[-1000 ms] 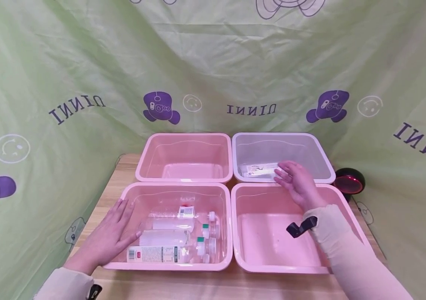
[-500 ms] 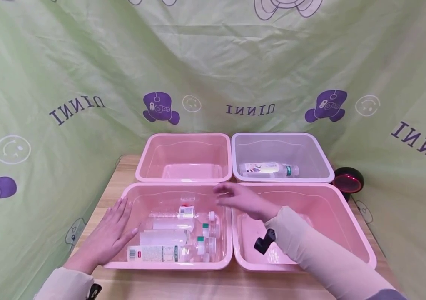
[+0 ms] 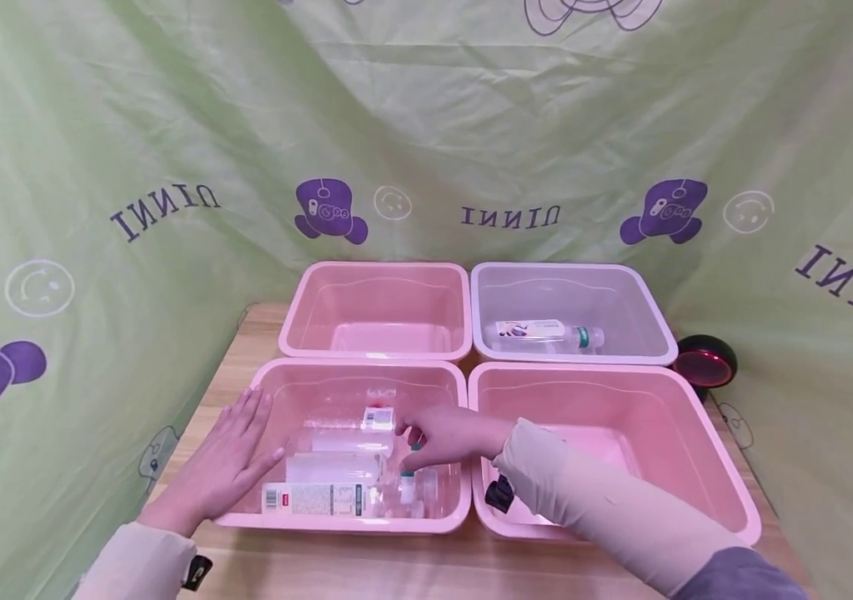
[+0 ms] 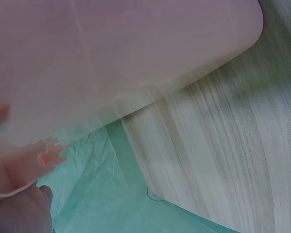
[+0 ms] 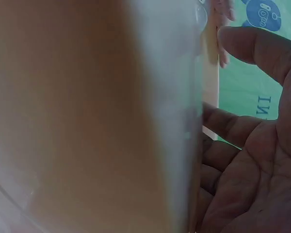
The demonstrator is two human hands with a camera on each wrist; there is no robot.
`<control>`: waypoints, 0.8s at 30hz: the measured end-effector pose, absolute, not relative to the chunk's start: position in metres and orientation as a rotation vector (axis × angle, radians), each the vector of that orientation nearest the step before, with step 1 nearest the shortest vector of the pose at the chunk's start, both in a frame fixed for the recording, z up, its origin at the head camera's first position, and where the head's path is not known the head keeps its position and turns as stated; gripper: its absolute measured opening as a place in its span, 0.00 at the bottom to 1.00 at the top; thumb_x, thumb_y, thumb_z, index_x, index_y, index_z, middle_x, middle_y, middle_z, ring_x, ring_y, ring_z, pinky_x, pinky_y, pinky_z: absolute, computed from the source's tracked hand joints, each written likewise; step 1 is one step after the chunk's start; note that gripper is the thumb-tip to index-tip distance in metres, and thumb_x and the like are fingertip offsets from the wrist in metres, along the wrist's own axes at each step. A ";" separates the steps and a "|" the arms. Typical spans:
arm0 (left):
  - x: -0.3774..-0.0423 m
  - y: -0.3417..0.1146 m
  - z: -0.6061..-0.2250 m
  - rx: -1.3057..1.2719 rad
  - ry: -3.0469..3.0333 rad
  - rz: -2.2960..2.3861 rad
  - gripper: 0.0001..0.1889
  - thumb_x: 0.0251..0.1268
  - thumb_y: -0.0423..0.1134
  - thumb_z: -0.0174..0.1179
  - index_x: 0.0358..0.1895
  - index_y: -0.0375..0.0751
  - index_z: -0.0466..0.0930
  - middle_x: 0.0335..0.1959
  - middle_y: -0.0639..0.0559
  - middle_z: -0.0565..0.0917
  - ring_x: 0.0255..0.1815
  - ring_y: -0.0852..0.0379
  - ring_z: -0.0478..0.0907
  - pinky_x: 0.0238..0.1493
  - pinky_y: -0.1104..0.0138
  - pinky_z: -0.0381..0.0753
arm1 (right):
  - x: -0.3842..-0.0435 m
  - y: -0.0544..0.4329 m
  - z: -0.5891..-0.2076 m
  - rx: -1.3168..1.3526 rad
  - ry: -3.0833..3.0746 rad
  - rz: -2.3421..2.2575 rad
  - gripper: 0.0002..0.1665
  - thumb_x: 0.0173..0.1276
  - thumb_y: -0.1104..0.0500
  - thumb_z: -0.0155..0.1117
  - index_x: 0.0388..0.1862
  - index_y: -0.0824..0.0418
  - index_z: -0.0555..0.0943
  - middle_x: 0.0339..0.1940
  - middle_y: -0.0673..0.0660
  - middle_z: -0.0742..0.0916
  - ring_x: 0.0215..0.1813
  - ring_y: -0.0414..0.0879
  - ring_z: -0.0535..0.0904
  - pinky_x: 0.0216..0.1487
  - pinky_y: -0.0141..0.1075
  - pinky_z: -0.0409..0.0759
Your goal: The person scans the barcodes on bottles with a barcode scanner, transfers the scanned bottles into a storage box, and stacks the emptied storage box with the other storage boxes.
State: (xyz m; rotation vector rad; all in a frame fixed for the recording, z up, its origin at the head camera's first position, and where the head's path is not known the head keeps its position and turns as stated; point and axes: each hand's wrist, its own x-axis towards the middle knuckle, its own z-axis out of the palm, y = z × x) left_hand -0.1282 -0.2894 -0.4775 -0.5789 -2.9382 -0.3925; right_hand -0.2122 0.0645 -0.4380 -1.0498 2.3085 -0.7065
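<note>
My left hand (image 3: 219, 462) rests on the left rim of the front-left pink basin (image 3: 366, 362), its fingers straight. Inside that basin several clear plastic bottles lie on their sides, caps toward the right. The nearest bottle (image 3: 313, 499) carries a white label with a barcode. Over the bottle necks reaches my right hand (image 3: 450, 433), thumb and index finger bent and apart around a green-banded neck. In the right wrist view its thumb (image 5: 254, 46) stands well away from the other fingers, with no bottle gripped between them.
A grey basin (image 3: 644, 283) at the back right holds a clear bottle (image 3: 531, 330) with a printed label. Pink basins stand at the back left (image 3: 377, 267) and front right (image 3: 741, 492). A black round device (image 3: 705, 362) sits behind the right side. Green cloth (image 3: 426, 125) hangs all around.
My right hand has let go of the labelled bottle in the grey basin, then swung left and down into the front-left basin. The left hand has stayed on the rim.
</note>
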 end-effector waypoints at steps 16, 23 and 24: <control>-0.127 -0.288 -0.480 -0.536 -2.964 -0.405 0.41 0.80 0.52 0.51 0.81 0.25 0.48 0.81 0.28 0.49 0.83 0.32 0.42 0.81 0.61 0.28 | -0.189 0.054 -0.450 -1.094 2.523 -0.110 0.17 0.56 0.39 0.78 0.31 0.48 0.85 0.25 0.42 0.82 0.30 0.40 0.75 0.36 0.36 0.77; -0.128 -0.287 -0.477 -0.534 -2.949 -0.415 0.41 0.81 0.52 0.50 0.80 0.24 0.49 0.81 0.27 0.50 0.83 0.35 0.41 0.82 0.58 0.31 | -0.210 0.075 -0.425 -0.993 2.453 -0.789 0.19 0.57 0.47 0.77 0.42 0.57 0.85 0.28 0.45 0.83 0.29 0.40 0.77 0.31 0.34 0.79; -0.128 -0.287 -0.477 -0.535 -2.945 -0.417 0.40 0.81 0.51 0.50 0.80 0.23 0.49 0.81 0.27 0.51 0.83 0.34 0.41 0.82 0.58 0.31 | -0.214 0.080 -0.419 -0.958 2.432 -0.915 0.19 0.57 0.50 0.77 0.43 0.59 0.85 0.28 0.46 0.83 0.29 0.40 0.77 0.30 0.33 0.79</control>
